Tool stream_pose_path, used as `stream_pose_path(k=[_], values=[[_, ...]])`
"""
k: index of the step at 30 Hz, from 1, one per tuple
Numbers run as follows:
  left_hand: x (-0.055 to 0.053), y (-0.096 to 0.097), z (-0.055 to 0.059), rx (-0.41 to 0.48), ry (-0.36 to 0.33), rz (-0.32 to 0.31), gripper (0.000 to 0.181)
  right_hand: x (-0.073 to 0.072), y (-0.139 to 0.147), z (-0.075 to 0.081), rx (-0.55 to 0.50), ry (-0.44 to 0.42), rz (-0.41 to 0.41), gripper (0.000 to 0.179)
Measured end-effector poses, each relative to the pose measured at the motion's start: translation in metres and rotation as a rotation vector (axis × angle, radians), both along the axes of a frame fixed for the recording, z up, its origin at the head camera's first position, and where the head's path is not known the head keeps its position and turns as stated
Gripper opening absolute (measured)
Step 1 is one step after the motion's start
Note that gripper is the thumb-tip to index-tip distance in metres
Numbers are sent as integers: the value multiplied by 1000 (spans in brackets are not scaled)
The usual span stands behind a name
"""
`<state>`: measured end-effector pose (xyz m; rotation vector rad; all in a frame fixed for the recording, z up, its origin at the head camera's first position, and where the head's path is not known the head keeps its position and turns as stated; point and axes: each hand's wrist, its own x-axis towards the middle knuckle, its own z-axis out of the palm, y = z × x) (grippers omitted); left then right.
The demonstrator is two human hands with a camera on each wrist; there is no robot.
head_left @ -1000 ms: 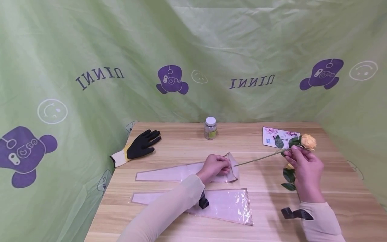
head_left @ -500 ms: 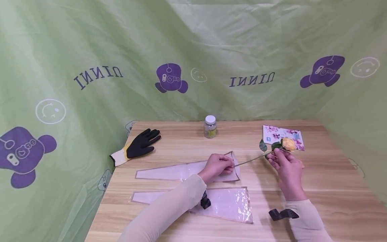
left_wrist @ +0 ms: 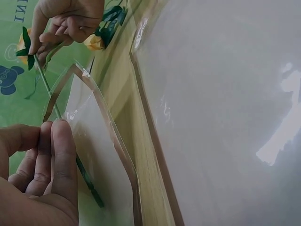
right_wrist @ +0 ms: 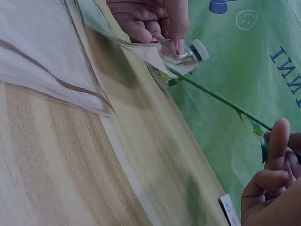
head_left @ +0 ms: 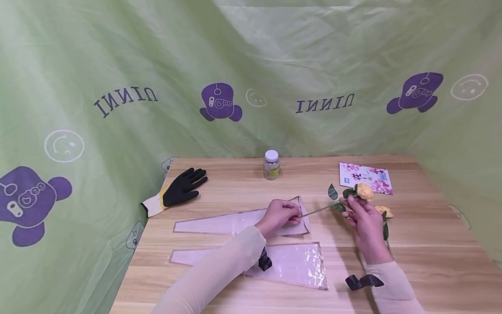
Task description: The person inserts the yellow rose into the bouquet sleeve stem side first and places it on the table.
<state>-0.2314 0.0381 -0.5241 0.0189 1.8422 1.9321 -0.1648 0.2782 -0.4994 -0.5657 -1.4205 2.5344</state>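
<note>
My right hand (head_left: 368, 226) pinches the stem of a peach artificial rose (head_left: 364, 192) just below the bloom and its green leaves. The stem (left_wrist: 87, 178) runs left into the wide mouth of a clear, brown-edged flower sleeve (head_left: 219, 224); its lower end shows inside in the left wrist view. At that mouth, my left hand (head_left: 279, 215) pinches the sleeve's film between thumb and fingers, holding the opening apart. A second flower sleeve (head_left: 296, 264) lies flat nearer me, partly under my left forearm. Another peach rose (head_left: 384, 212) lies beyond my right hand, its stem partly hidden.
A black-and-white work glove (head_left: 180, 190) lies at the back left. A small jar with a white lid (head_left: 271, 165) stands at the back middle. The flower-printed packet (head_left: 366, 178) lies at the back right. Green printed cloth surrounds the table.
My right hand has moved left with the rose, pushing the stem further into the sleeve. The packet and the second rose are now less covered. My left hand stays nearly in place.
</note>
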Motion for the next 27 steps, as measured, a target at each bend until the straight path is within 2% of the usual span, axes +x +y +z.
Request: stream_pose_path(k=[8, 15, 21, 27], values=[[2, 3, 3, 21, -43, 2, 7, 1, -9, -7, 55, 27, 28, 11], [3, 4, 6, 29, -47, 5, 6, 2, -22, -19, 103, 14, 84, 11], [2, 3, 9, 26, -30, 1, 7, 6, -23, -25, 71, 63, 139, 11], [2, 3, 15, 21, -25, 13, 6, 6, -23, -24, 70, 114, 170, 13]])
